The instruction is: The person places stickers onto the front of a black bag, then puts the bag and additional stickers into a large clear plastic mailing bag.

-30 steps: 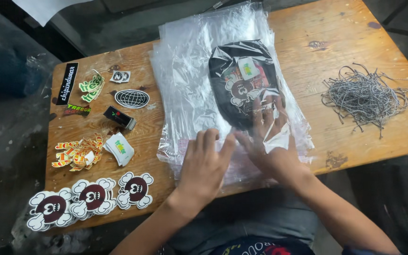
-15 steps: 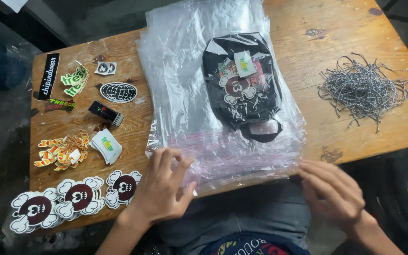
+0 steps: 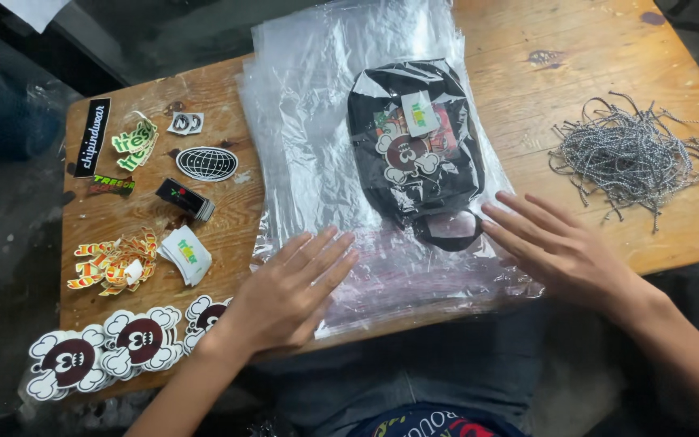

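At the lower left of the frame, large skull-shaped brown and white stickers (image 3: 103,352) lie in a row on the near edge of the wooden bench (image 3: 600,81). Just right of them, the left hand (image 3: 289,295) rests flat, fingers (image 3: 325,251) spread wide, on the near left corner of the stack of clear plastic bags (image 3: 317,137). At the lower right of centre, the right hand (image 3: 564,251) lies flat too, fingers (image 3: 519,218) splayed and holding nothing, on the stack's near right corner. Between and beyond the hands, a black pouch sealed in a clear bag (image 3: 414,146) sits on top of the stack. Smaller assorted stickers (image 3: 143,190) lie at the left. A heap of grey cords (image 3: 637,154) lies at the right, well apart.
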